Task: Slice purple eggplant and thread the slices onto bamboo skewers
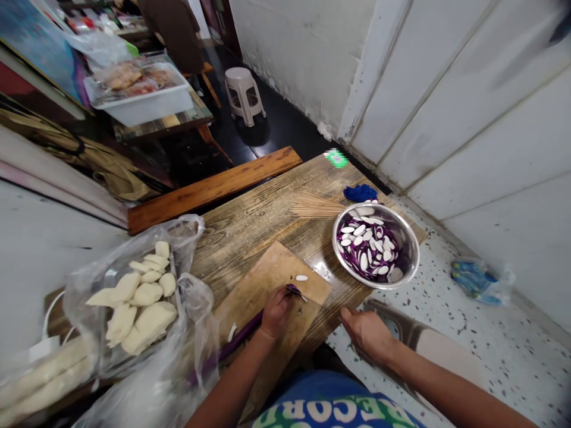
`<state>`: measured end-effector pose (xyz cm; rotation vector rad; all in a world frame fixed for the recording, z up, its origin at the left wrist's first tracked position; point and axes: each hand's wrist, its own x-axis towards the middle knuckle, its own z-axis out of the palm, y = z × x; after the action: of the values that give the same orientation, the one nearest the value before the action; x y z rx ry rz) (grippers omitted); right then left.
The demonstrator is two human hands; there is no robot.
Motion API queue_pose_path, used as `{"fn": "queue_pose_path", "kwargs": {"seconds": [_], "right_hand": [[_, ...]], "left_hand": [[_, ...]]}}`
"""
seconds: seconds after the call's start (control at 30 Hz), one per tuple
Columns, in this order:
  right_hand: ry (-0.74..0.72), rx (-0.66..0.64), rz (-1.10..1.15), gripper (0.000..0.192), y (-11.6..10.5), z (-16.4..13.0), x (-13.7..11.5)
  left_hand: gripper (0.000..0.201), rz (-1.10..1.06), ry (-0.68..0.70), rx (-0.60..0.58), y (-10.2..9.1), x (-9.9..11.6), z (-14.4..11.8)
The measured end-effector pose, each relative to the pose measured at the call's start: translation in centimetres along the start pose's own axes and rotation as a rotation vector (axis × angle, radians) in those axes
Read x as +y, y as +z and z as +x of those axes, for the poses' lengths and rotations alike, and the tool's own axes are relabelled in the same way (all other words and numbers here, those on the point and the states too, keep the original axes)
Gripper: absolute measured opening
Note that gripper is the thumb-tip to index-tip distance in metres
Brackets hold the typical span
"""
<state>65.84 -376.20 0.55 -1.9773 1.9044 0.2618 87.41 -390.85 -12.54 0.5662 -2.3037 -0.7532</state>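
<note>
A long purple eggplant [250, 326] lies along the wooden cutting board [272, 267]. My left hand [275, 312] is closed around it near its cut end. My right hand [368, 334] is a fist just off the table's edge, closed on a knife [322, 302] whose thin blade points left toward the eggplant. One pale slice [302, 277] sits on the board beyond my left fingers. Back right of the board, a steel bowl [414, 261] holds many white, purple-skinned slices.
Bamboo skewers [314, 205] and a blue cloth [360, 192] lie behind the bowl. At left, a plastic-bagged tray holds pale slices [147, 294]. A wooden bench [214, 187] runs along the table's far side. Beyond are a plastic stool [243, 95], a white bin [147, 107] and a seated person.
</note>
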Motion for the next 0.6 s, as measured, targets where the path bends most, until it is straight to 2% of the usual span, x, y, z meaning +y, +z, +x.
{"fn": "queue_pose_path", "kwargs": {"seconds": [0.2,0.4,0.6], "right_hand": [[-0.053,-0.028,-0.056,0.013,-1.0,0.7,0.6],[-0.081,-0.081,-0.082,0.021,-1.1,0.8,0.6],[-0.101,-0.129,-0.045,0.02,-2.2,1.2,1.3]], "left_hand": [[0.03,0.06,-0.031,-0.034,0.1,0.1,-0.4],[0.026,0.071,-0.071,0.053,0.6,-0.2,-0.9],[0.029,0.018,-0.139,0.049,1.0,-0.6,-0.7]]}}
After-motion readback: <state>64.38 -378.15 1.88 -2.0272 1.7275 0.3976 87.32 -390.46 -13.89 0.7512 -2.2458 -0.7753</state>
